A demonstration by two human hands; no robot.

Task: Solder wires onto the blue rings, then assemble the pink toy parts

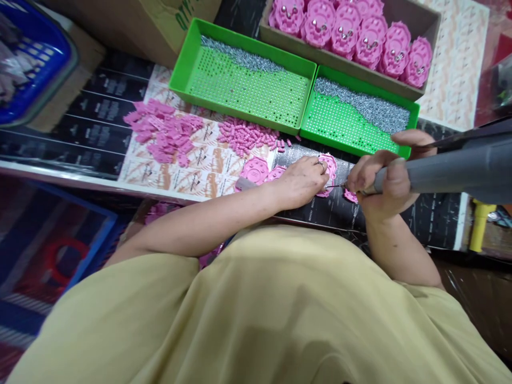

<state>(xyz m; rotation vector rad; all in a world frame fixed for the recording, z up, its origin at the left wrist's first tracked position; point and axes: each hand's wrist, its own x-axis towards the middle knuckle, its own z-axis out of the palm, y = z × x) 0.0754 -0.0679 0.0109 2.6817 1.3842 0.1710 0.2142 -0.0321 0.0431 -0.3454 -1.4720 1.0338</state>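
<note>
My right hand (386,178) is closed round a grey power screwdriver (452,166) held almost level, its thin bit pointing left. The bit's tip meets a pink plastic housing (328,166) on the bench. My left hand (304,181), with a ring on one finger, presses its closed fingers on that housing and steadies it. Left of this hand lie two more pink plastic parts (255,170), one partly covered by it. Another pink part (351,196) shows just under the screwdriver's front end, mostly hidden by my right hand.
Two green perforated trays (248,101) of small metal screws stand behind my hands. Beyond them is a cardboard box (340,50) of pink assemblies. Heaps of small pink pieces (164,130) lie at left, near a blue basket (60,69). A yellow-handled tool (480,224) is at right.
</note>
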